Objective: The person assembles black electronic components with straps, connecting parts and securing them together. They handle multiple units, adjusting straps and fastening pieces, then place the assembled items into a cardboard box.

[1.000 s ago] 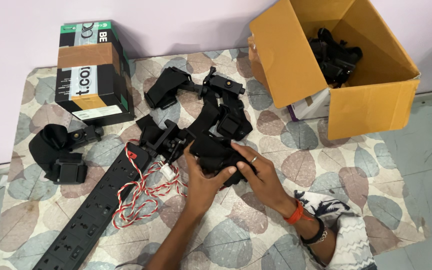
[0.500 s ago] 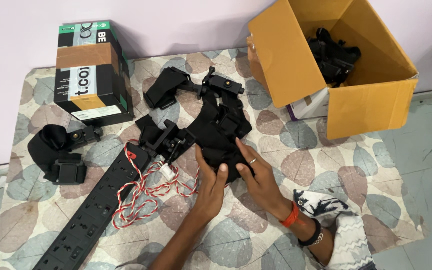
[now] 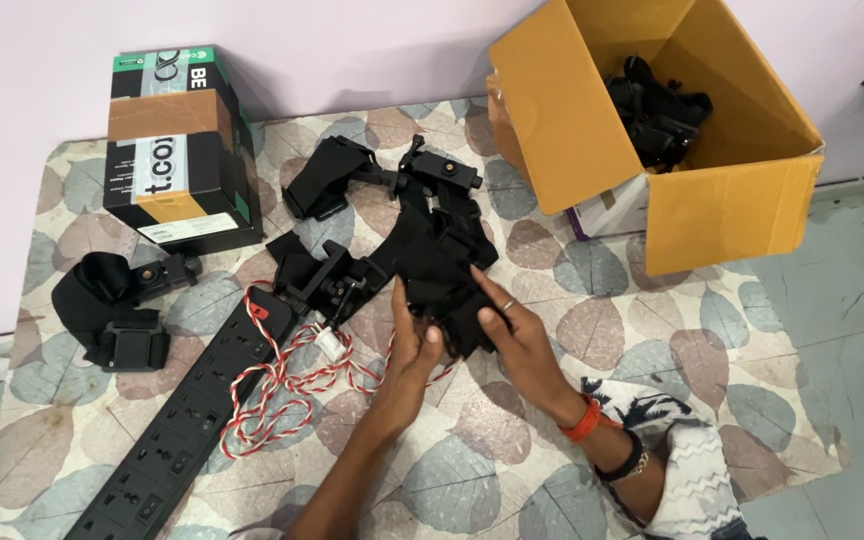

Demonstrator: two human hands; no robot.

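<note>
A tangle of black head-strap mounts (image 3: 422, 250) lies in the middle of a leaf-patterned table (image 3: 732, 330). My left hand (image 3: 414, 345) rests against the near edge of that black strap bundle, fingers extended. My right hand (image 3: 507, 325), with a ring and an orange wristband, lies flat on the same bundle from the right. Both hands touch the black strap piece; neither has it lifted.
An open cardboard box (image 3: 672, 130) with more black mounts stands at the back right. A sealed black-and-green box (image 3: 177, 150) stands at the back left. A black strap mount (image 3: 112, 300) lies at left, a long black power strip (image 3: 192, 420) with red-white twisted wire (image 3: 292, 375) in front.
Both hands have shifted slightly forward and up on the black strap bundle, spreading it flatter. The other things have not moved.
</note>
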